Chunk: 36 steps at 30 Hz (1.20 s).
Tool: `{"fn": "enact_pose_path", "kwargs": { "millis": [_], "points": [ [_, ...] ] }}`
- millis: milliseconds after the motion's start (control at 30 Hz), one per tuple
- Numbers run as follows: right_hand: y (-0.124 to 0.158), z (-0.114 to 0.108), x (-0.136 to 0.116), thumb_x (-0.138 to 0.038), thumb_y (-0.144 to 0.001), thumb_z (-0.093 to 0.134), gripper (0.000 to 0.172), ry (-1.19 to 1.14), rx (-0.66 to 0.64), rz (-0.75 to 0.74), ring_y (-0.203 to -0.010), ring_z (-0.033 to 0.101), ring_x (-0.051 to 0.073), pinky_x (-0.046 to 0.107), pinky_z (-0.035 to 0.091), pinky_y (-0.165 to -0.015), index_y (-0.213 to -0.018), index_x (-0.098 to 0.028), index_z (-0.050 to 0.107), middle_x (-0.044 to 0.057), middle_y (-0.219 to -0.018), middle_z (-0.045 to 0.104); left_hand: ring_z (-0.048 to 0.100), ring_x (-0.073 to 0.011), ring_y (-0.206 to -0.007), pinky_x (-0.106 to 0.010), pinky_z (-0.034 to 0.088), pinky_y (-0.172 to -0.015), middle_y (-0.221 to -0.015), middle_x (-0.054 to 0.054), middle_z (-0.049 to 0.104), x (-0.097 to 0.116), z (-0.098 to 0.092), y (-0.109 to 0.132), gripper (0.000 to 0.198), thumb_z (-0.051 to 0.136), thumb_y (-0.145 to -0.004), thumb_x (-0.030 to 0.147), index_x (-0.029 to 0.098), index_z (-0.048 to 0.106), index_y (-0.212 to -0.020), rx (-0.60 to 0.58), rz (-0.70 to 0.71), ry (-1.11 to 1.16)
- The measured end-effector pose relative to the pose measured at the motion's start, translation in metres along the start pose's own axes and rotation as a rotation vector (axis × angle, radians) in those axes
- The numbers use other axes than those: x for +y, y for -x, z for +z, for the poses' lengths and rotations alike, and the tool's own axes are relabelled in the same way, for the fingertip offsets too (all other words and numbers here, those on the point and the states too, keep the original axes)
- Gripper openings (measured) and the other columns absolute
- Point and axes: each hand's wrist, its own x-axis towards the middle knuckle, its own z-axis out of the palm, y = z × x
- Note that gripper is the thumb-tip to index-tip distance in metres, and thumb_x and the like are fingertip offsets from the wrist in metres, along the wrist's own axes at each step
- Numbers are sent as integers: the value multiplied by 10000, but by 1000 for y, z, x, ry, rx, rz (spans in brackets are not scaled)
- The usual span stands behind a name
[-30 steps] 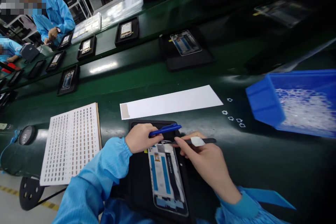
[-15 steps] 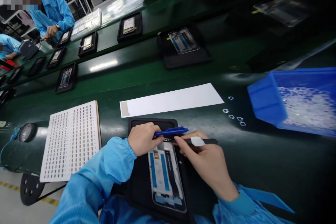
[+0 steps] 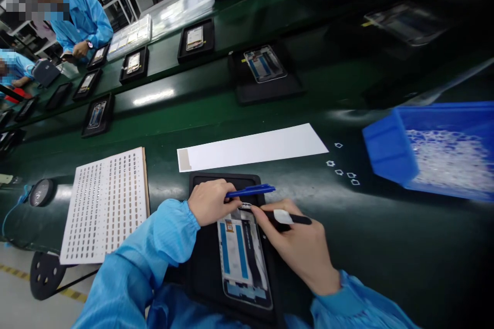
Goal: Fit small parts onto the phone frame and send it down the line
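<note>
A phone frame (image 3: 245, 259) with blue strips and a dark ribbon cable lies in a black tray (image 3: 204, 267) in front of me. At its top end, my left hand (image 3: 210, 203) is closed on a slim blue pen-like tool (image 3: 250, 191), which points to the right. Its fingertips rest by the phone's upper edge. My right hand (image 3: 299, 247) grips black tweezers (image 3: 299, 219) wrapped with a white piece, close to the same edge. The tips of the tweezers are hidden by my fingers.
A white strip (image 3: 250, 148) lies beyond the tray. Several small white outline pieces (image 3: 338, 172) sit near a blue bin (image 3: 389, 149) of similar pieces. To the left are a perforated white board (image 3: 104, 205) and a round dark dish (image 3: 41, 193). Co-workers (image 3: 81, 20) sit far left.
My right hand has shifted slightly left and down, and its tweezers have turned a little. My left hand stays at the phone's top end. The far-left co-worker's hands have moved.
</note>
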Motion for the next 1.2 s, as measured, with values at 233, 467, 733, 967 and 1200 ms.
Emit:
{"fn": "enact_pose_path", "kwargs": {
  "millis": [233, 467, 733, 967, 1200],
  "points": [
    [-1, 4, 4, -433, -965, 519, 323, 20, 39, 11, -516, 609, 154, 236, 428, -461, -736, -209, 554, 2, -635, 607, 621, -156, -808, -239, 466, -688, -865, 22, 641, 1, 1, 2, 145, 573, -866, 357, 243, 659, -885, 12, -18, -10],
    [0, 2, 8, -438, -929, 555, 334, -81, 47, 79, -527, 596, 160, 251, 436, -493, -687, -209, 574, 5, -627, 594, 627, -166, -807, -248, 459, -659, -865, 27, 650, -1, 3, 1, 161, 579, -851, 377, 243, 660, -887, 29, -23, -15],
    [2, 5, 9, -427, -919, 576, 313, -116, 33, 102, -562, 607, 160, 250, 441, -514, -704, -201, 596, 8, -662, 599, 628, -165, -801, -240, 459, -664, -853, 21, 658, -2, 4, 1, 161, 589, -844, 373, 235, 667, -865, 45, -16, 3],
    [2, 4, 10, -410, -914, 591, 292, -152, 43, 135, -544, 589, 151, 242, 430, -504, -711, -200, 595, 1, -652, 592, 625, -162, -795, -239, 456, -660, -857, 22, 656, -2, 4, 0, 165, 584, -847, 377, 238, 670, -874, 31, -17, 4],
    [2, 5, 9, -455, -930, 556, 337, -104, 17, 121, -569, 605, 162, 245, 439, -511, -707, -205, 592, 6, -658, 602, 621, -158, -796, -234, 455, -671, -852, 18, 654, -2, 4, 0, 168, 588, -851, 379, 234, 672, -872, 33, -12, 12]
  ]
}}
